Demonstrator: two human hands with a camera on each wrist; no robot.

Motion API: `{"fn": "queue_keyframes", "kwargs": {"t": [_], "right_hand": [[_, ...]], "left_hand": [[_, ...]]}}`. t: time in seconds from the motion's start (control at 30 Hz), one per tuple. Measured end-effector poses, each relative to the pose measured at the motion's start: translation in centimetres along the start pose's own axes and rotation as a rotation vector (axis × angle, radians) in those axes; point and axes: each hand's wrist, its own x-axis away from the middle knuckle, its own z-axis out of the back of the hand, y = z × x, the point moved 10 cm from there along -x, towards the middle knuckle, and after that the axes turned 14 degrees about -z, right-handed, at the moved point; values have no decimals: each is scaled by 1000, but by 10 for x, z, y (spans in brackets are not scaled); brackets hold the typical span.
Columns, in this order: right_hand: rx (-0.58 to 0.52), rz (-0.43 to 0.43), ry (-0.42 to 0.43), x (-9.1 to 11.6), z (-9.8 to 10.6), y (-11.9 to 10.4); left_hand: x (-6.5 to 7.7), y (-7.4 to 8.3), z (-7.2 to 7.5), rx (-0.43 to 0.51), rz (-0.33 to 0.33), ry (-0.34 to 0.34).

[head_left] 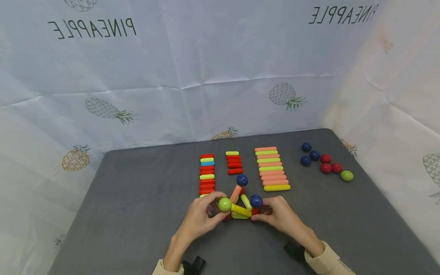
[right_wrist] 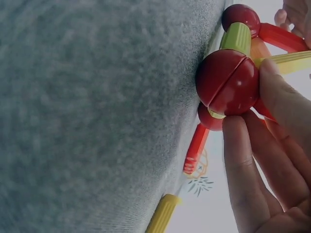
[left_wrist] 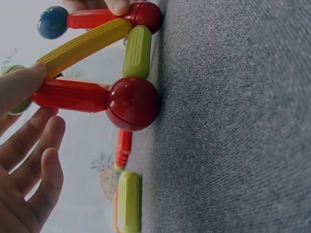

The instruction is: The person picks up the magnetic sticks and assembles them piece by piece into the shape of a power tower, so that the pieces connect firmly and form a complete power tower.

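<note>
A small frame of magnetic rods and balls stands on the table, its base made of red balls [left_wrist: 133, 104] and green rods [left_wrist: 137, 52]. My left hand [head_left: 203, 214] pinches the light green ball [head_left: 225, 204] on top of the left red upright rod [left_wrist: 73, 94]. From that corner a yellow rod [head_left: 241, 210] slants down to the right base ball. There my right hand [head_left: 283, 215] holds the red ball [right_wrist: 226, 82] between thumb and fingers. Blue balls cap the right upright [head_left: 256, 201] and the far orange upright [head_left: 236, 194].
Behind the frame lie a row of mostly red short rods [head_left: 207, 170], a smaller stack of red rods [head_left: 234, 165] and a row of orange and yellow-green rods [head_left: 272, 172]. Loose blue balls [head_left: 305, 160], red balls [head_left: 325, 168] and a green ball [head_left: 346, 175] sit at the right.
</note>
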Motion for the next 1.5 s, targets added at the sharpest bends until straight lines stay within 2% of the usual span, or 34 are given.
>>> {"fn": "queue_keyframes", "kwargs": {"t": [0.43,0.67,0.77,0.87,0.93,1.03,1.1,1.13,1.23,1.33,1.5], "right_hand": [[-65,131,-84,3,-12,-9],[-80,146,-71,4,-12,-11],[-68,141,-103,2,-12,-10],[15,131,-99,1,0,-5],[124,147,-16,-2,18,-2],[329,129,155,-8,46,6],[417,102,200,-14,56,12],[445,81,195,-17,58,16],[463,40,155,-23,57,26],[453,29,160,-24,55,32],[490,55,214,-22,54,34]], "left_hand": [[5,-3,6,-4,41,-34],[7,-3,9,-5,45,-50],[7,-4,9,1,55,-56],[9,-5,9,2,60,-72],[9,-5,8,4,57,-87],[9,-5,7,1,61,-104],[9,-7,5,-7,82,-115],[9,-9,3,-11,99,-124],[13,-18,-9,-12,164,-173],[21,-28,-24,10,214,-223],[26,-37,-35,36,212,-215]]}}
